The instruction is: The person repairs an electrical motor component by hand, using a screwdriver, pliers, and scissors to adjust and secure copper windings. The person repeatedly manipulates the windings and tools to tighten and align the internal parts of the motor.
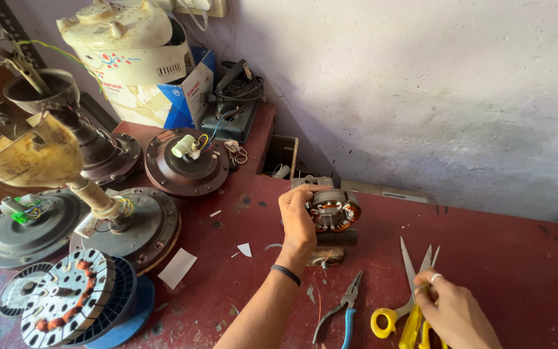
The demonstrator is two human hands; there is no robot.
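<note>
Right hand [452, 309], fingers curled, rests on yellow-handled scissors [408, 304] lying on the red surface [505, 258]. Blue-handled pliers [340, 310] lie just left of them, untouched. Farther out, left hand [298, 220] is closed around a small motor stator [334, 210] with copper windings, mid-surface near the wall.

A small fan-repair workshop, mid-job.

Opened ceiling fan motors [185, 161] crowd the scuffed red counter [498, 258], a wound stator [66, 297] sits up front, pliers [340, 310] and yellow-handled scissors [402, 291] lie loose, and the plastered wall [434, 84] behind is stained and worn.
</note>
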